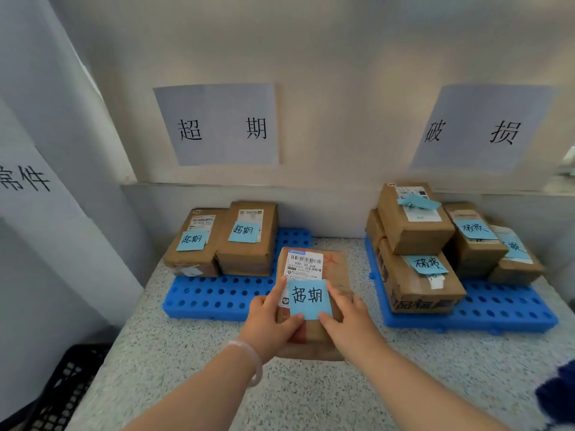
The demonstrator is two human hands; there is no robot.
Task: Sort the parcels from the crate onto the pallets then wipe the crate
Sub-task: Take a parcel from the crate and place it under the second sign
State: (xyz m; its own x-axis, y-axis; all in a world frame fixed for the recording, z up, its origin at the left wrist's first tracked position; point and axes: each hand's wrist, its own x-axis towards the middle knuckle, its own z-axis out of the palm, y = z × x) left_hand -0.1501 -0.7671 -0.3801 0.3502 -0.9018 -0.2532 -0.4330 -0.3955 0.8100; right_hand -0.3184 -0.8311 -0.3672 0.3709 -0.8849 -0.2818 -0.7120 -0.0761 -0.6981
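Note:
A brown cardboard parcel with a white shipping label and a blue sticky note is held in front of me, over the right end of the left blue pallet. My left hand grips its left side, thumb near the note. My right hand grips its right side. Two parcels with blue notes lie at the back of the left pallet. The right blue pallet carries several stacked parcels with blue notes. The black crate sits low at the bottom left.
The pallets lie on a speckled floor against a wall. Paper signs hang on the wall above each pallet, and a third sign hangs on the left wall. A dark blue cloth-like thing shows at the right edge.

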